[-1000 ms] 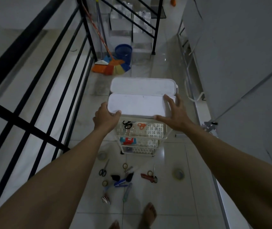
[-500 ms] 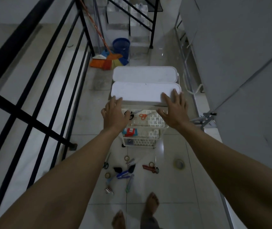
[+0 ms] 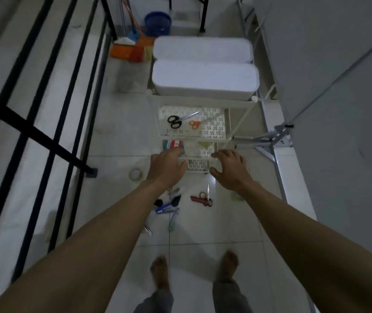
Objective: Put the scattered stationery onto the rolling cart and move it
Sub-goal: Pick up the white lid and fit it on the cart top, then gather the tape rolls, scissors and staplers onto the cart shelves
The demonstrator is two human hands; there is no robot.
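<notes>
A white rolling cart [image 3: 239,122] stands on the tiled floor ahead, two white lidded boxes [image 3: 205,81] on its top. Its perforated shelf holds black scissors [image 3: 174,121] and orange scissors [image 3: 194,124]; a lower shelf holds a red and blue pack [image 3: 173,144]. Scattered on the floor nearer me lie red scissors [image 3: 202,198], a blue pen [image 3: 164,209], a green-tipped tool [image 3: 172,220], a tape roll [image 3: 135,174] and a second tape roll [image 3: 236,196]. My left hand [image 3: 165,169] and right hand [image 3: 229,171] hover empty, fingers spread, over the cart's lower front.
A black metal railing [image 3: 42,136] runs along the left. A grey wall [image 3: 338,109] and a metal frame [image 3: 273,141] close the right side. Behind the cart are brooms [image 3: 133,48], a blue bucket [image 3: 158,22] and steps. My bare feet [image 3: 160,273] stand on the tiles.
Both hands let go of the white box on the cart's top and dropped down and toward me, now open in front of the lower shelves. The view tilted downward.
</notes>
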